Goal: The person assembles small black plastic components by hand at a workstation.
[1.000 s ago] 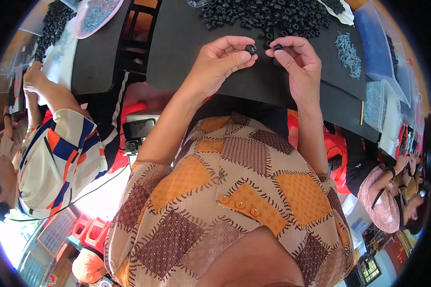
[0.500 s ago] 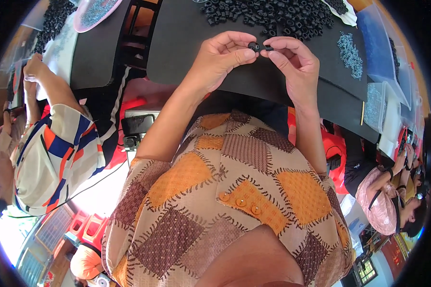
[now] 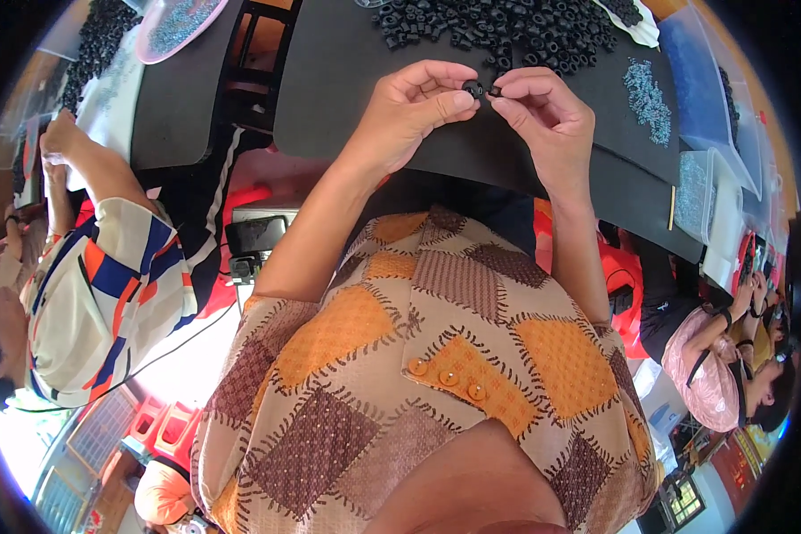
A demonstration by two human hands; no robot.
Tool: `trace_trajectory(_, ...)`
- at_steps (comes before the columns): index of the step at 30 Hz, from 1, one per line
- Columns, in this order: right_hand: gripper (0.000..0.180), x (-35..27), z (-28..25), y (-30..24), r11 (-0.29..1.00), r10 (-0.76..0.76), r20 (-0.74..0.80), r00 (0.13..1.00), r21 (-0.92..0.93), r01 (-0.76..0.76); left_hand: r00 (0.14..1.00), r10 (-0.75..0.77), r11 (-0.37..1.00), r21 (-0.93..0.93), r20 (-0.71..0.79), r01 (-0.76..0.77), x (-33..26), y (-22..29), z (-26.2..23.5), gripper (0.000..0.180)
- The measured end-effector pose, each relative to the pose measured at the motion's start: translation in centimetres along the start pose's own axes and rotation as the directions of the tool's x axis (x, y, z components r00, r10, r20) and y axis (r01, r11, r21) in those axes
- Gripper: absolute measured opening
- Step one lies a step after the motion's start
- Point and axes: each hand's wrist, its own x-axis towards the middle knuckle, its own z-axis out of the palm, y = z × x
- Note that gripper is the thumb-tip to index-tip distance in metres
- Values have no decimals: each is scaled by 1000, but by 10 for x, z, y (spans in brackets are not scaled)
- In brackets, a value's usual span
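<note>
Over the dark table, my left hand pinches a small round black plastic part between thumb and fingertips. Close by on its right, my right hand pinches a smaller black piece, partly covered by the fingertips. A narrow gap shows between the two pieces. Just beyond my hands lies a heap of similar black parts, spread along the far side of the table. To the right sits a small pile of tiny pale-blue pieces.
Clear plastic bins and a small tub of blue pieces stand at the right. A pink dish of blue bits is at the far left. Co-workers sit on both sides. A phone lies left of my forearm.
The piece in my right hand has drawn slightly away from the round black part, opening a small gap. My left hand has hardly moved.
</note>
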Motion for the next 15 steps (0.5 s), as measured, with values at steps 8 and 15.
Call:
trace_trajectory(8, 17, -2, -2, 0, 992, 4, -7, 1000, -129, -5, 1000, 22, 993, 118, -8, -21, -2, -5, 2, 25)
trace_trajectory(15, 16, -6, -2, -6, 931, -94, 33, 995, -351, 100, 996, 86, 949, 306, -32, -72, -4, -6, 7, 25)
